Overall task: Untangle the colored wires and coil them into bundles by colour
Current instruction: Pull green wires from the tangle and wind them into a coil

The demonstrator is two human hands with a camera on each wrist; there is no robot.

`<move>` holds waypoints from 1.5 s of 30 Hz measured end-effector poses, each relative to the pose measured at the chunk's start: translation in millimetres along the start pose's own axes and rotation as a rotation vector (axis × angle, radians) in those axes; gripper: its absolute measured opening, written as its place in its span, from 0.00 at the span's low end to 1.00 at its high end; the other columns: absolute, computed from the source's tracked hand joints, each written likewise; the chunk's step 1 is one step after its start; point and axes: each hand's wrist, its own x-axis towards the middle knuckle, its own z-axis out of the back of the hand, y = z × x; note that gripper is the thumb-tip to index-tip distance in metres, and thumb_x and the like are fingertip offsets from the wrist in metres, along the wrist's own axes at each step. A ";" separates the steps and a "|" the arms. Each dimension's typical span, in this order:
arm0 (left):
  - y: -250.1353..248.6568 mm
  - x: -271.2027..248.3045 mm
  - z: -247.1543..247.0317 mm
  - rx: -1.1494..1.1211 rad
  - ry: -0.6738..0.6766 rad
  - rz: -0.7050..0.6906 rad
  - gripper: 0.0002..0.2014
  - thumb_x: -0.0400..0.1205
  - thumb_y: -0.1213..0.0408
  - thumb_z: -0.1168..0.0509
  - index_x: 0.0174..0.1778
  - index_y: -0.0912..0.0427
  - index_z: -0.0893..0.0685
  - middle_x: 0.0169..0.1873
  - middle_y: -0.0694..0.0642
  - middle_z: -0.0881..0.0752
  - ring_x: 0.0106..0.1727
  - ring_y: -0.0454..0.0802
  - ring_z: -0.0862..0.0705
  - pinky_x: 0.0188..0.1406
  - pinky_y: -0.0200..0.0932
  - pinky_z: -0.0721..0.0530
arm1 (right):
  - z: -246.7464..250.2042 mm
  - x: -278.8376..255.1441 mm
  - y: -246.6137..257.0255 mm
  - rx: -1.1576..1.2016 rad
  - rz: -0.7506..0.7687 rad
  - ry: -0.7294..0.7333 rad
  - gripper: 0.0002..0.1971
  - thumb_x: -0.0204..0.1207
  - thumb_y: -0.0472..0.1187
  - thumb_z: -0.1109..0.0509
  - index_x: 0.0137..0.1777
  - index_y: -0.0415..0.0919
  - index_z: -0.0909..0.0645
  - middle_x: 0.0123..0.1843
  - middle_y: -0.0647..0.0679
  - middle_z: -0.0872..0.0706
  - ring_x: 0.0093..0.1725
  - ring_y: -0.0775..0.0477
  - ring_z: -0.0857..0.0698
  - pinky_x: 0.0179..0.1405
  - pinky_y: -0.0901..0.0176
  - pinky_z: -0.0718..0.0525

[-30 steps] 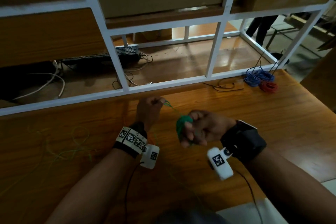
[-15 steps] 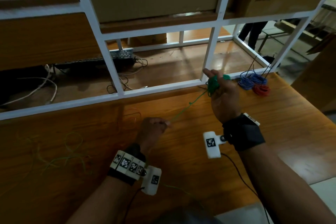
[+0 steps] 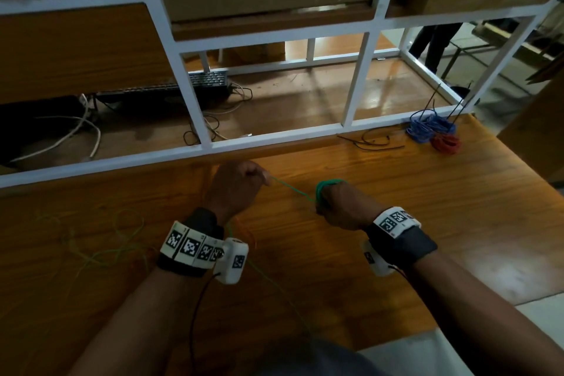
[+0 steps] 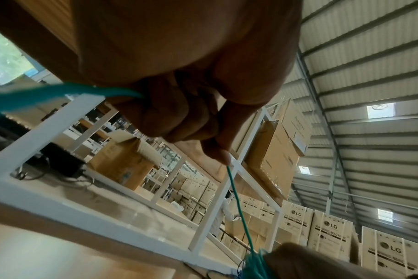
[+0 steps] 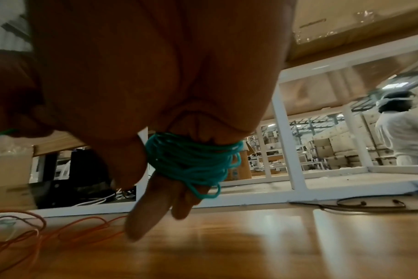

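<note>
A thin green wire (image 3: 291, 189) runs taut between my two hands over the wooden table (image 3: 396, 223). My left hand (image 3: 262, 175) is a fist that pinches the wire between thumb and finger; in the left wrist view the fingertips (image 4: 223, 158) clamp the green wire (image 4: 236, 200). My right hand (image 3: 326, 195) holds a green coil (image 3: 329, 184) wound round its fingers. In the right wrist view the green coil (image 5: 191, 158) wraps two outstretched fingers (image 5: 150, 205), with the thumb beside it. Blue bundle (image 3: 430, 128) and red bundle (image 3: 445, 143) lie far right.
Loose yellow-green wires (image 3: 91, 253) sprawl on the table's left, and orange wire (image 5: 48, 236) lies near my left wrist. Black wires (image 3: 372, 140) lie by the white frame (image 3: 274, 137) along the far edge. A keyboard (image 3: 207, 81) and cables sit beyond it.
My right hand, which had swung out to the far edge with the coil, has come back close to the left hand. The left hand moved away from me, still pinching the wire.
</note>
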 end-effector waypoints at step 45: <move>-51.9 6.5 -48.5 -0.317 0.141 -0.447 0.10 0.72 0.65 0.21 0.47 0.63 0.08 0.43 0.53 0.08 0.46 0.50 0.10 0.46 0.54 0.10 | 54.5 -104.9 23.9 0.992 0.383 0.324 0.19 0.91 0.45 0.41 0.64 0.32 0.15 0.58 0.42 0.07 0.64 0.42 0.13 0.70 0.50 0.20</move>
